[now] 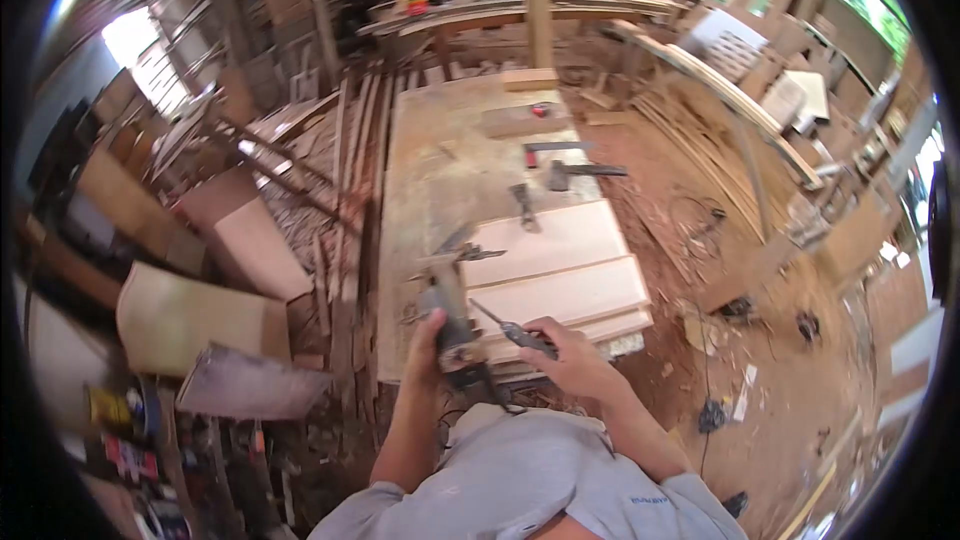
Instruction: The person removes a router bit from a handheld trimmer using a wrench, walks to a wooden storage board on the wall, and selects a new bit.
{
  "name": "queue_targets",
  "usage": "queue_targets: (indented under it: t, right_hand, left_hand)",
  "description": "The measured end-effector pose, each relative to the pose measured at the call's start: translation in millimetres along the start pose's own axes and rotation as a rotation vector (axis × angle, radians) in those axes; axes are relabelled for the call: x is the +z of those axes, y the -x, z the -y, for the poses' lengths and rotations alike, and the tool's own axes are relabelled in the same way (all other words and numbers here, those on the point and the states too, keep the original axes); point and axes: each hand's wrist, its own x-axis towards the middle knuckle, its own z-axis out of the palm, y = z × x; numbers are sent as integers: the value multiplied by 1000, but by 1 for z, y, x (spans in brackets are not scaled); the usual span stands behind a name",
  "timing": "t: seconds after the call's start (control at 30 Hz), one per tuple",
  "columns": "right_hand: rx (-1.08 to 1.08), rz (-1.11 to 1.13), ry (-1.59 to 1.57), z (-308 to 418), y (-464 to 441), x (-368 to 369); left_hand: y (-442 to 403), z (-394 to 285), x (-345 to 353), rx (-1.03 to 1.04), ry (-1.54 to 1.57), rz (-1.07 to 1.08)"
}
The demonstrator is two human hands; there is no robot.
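My left hand is wrapped round a bulky grey-and-black power tool, held near my waist at the table's front edge. Its exact kind is blurred. In my right hand is a screwdriver with a dark handle, its thin shaft pointing up and left towards the power tool. I cannot tell whether the tip touches it. Just beyond lie pale wooden panels with raised edges. Past them a hammer rests on the worktable.
Another dark tool lies on the far panel's edge. A wooden block with a small red item stands further back. Curved boards lean at left, and timber strips lie at right. A cable crosses the dusty floor.
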Motion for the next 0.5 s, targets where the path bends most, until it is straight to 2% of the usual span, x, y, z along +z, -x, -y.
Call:
queue_targets:
  t: [0.03,0.13,0.23,0.33,0.5]
  right_hand:
    - [1,12,-1,3,0,-5]
    - [0,-3,4,7,8,-18]
    - [-51,-66,11,0,14,-27]
    - [-70,-103,-12,-8,21,-37]
    - [-67,-84,7,-19,36,-48]
  left_hand:
    - [-2,5,8,-22,-14,37]
    - [1,4,46,117,-51,155]
    - [-6,10,49,-12,-68,144]
    - [-7,20,61,101,-270,67]
    - [-6,20,71,45,-304,150]
